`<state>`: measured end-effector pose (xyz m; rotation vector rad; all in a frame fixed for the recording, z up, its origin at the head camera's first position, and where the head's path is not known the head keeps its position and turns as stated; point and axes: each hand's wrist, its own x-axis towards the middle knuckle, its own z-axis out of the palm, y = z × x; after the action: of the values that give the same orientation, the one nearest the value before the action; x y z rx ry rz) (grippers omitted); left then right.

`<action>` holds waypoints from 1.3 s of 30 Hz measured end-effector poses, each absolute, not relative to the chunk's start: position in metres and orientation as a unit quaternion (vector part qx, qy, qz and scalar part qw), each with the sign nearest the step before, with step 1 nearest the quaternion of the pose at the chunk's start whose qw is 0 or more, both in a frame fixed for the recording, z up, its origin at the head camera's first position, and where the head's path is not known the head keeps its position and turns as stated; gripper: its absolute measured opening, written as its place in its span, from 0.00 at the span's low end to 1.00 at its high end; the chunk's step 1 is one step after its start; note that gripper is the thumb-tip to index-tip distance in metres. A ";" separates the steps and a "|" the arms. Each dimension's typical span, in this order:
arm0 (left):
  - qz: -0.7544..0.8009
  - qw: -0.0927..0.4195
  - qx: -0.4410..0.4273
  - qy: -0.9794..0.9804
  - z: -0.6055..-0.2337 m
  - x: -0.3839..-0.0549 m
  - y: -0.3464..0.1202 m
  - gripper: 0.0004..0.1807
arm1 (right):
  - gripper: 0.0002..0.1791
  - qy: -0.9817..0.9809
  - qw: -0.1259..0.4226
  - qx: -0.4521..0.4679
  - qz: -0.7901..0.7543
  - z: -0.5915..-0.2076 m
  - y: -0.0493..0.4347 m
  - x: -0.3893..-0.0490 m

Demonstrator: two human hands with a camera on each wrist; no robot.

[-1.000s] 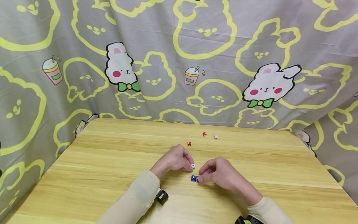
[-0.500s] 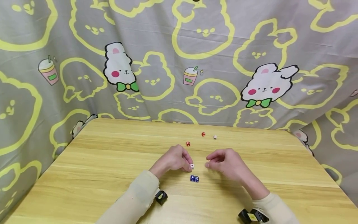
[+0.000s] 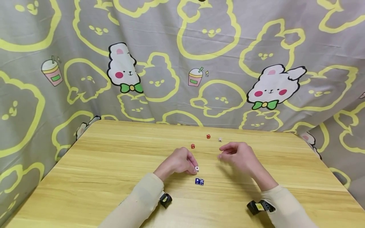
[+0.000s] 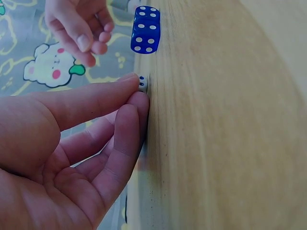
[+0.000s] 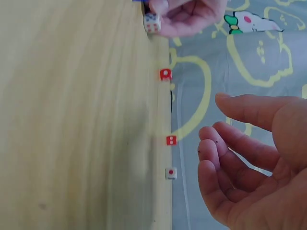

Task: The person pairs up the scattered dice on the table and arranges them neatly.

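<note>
My left hand [image 3: 179, 161] pinches a white die [image 3: 197, 168] between thumb and fingertips, low at the tabletop. Just in front of it, nearer to me, two blue dice [image 3: 199, 181] sit side by side; the left wrist view shows the blue pair [image 4: 146, 29] beyond the thumb. My right hand [image 3: 239, 156] hovers to the right with nothing in it, thumb and fingers apart. Toward the back lie a red die [image 3: 193, 146], another red die [image 3: 208, 136] and a second white die [image 3: 220, 139], the last close past my right fingertips.
The wooden table [image 3: 114, 152] reaches back to a grey curtain [image 3: 159, 38] with yellow cartoon outlines. Black camera straps are worn at both wrists, over cream sleeves [image 3: 137, 199].
My right hand has left the right-hand blue die and moved away, up and toward the back right. The left hand keeps its pinch on the white die in the same spot.
</note>
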<state>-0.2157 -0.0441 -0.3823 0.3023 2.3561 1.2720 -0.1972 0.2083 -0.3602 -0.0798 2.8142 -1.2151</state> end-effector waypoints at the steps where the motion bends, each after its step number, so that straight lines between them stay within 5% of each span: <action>1: 0.460 0.222 0.109 0.853 -0.382 -0.216 -0.044 0.10 | 0.18 0.917 0.036 -0.026 -0.396 -0.360 0.210 -0.200; 39: 0.469 0.223 0.107 0.848 -0.384 -0.217 -0.043 0.10 | 0.25 0.913 0.078 0.041 -0.399 -0.385 0.231 -0.287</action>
<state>-0.2172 -0.0432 -0.3838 0.2958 2.3421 1.2938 -0.2874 0.2310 -0.3850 0.1235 2.7337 -1.1948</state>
